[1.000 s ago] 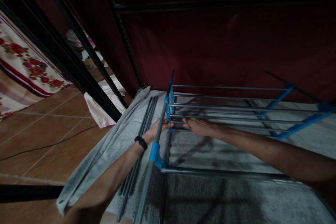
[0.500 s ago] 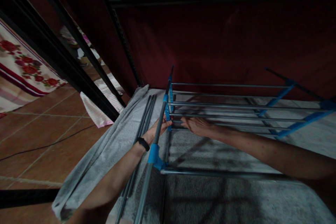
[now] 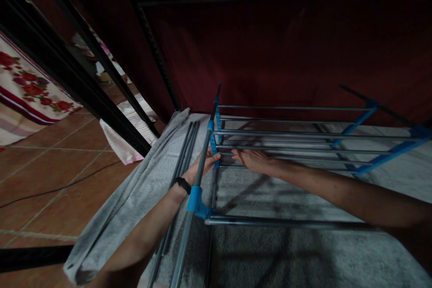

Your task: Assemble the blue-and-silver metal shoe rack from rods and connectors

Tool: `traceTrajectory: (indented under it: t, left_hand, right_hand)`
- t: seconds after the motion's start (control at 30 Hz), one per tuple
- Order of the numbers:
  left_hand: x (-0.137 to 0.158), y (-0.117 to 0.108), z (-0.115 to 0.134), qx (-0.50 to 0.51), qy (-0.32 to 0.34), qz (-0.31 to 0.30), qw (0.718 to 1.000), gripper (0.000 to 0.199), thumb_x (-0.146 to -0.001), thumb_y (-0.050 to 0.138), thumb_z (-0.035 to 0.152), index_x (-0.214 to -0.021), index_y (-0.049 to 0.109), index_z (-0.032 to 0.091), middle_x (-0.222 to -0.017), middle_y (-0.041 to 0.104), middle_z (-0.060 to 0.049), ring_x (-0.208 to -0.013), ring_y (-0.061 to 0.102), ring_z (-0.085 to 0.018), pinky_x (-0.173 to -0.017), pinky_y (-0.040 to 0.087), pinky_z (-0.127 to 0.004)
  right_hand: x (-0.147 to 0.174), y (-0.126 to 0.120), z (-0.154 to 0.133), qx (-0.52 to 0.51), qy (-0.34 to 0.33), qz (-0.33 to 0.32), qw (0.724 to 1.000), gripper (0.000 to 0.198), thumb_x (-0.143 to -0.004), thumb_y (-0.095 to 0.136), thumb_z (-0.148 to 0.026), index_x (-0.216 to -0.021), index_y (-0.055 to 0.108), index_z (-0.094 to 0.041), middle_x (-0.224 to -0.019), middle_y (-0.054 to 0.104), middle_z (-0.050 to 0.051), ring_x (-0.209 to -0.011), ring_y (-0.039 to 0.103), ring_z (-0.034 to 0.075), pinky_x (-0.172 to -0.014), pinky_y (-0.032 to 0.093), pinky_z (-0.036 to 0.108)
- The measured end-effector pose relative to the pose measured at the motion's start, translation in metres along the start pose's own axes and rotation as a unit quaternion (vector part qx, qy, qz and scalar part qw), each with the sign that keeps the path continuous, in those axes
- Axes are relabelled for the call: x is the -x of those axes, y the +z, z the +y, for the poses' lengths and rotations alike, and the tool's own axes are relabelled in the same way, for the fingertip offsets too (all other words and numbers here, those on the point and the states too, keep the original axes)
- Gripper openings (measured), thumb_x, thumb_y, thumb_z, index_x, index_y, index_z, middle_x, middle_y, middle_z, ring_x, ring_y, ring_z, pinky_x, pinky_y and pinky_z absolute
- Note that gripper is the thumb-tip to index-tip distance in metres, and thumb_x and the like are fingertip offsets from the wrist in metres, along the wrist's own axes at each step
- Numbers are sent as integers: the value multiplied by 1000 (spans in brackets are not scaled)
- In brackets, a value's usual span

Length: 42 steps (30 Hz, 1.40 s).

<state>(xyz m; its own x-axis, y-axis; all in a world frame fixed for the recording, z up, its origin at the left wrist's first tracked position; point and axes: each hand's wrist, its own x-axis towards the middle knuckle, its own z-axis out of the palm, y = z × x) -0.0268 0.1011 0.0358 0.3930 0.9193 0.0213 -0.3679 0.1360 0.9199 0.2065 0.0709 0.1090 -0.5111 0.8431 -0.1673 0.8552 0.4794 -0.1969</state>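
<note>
Rack (image 3: 195, 198) partly assembled on grey cloth (image 3: 303, 261); loose tubes (image 3: 186, 148) unfitted.
Several rods span the end brackets. Left hand (image 3: 193, 174) grips the left bracket (image 3: 213, 141), thumb against its inner side; right hand (image 3: 251, 160) has fingers curled at a lower rod, grip and seating not discernible. Loose tubes lie left of the rack.

No text, label or number can be read.
</note>
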Motion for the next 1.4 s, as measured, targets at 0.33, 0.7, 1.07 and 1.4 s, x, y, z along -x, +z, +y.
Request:
traceTrajectory:
  t: [0.33, 0.7, 1.07, 1.4]
  left_hand:
    - [3, 7, -2, 0, -2, 28, 1000, 41, -67, 98, 37, -98, 79, 18, -97, 80, -6, -104, 71, -26, -102, 49, -37]
    - [8, 18, -2, -24, 19, 47, 998, 40, -72, 95, 37, -103, 77, 19, -101, 80, -6, -111, 71, -28, -106, 48, -41]
    - [6, 20, -16, -98, 42, 132, 986, 39, -76, 89, 46, -103, 74, 23, -102, 74, -3, -103, 66, -25, -96, 49, -37]
    - [7, 22, -21, -76, 69, 138, 985, 40, -68, 95, 41, -94, 72, 21, -87, 70, 0, -88, 65, -20, -89, 48, -34]
  right_hand:
    - [-1, -4, -3, 1, 8, -16, 1000, 34, -113, 40, -41, -133, 60, -21, -113, 77, 12, -100, 74, 24, -73, 44, 25]
    - [-2, -3, -4, 17, 12, -28, 999, 35, -114, 38, -39, -135, 58, -19, -111, 77, 14, -99, 76, 27, -71, 46, 27]
    - [-6, 2, -2, 35, 16, -31, 999, 37, -114, 37, -41, -136, 58, -20, -115, 78, 13, -106, 76, 28, -78, 51, 29]
    - [-4, 2, -2, 22, -5, -21, 1000, 35, -114, 38, -36, -136, 59, -18, -119, 77, 15, -108, 75, 27, -85, 53, 32]
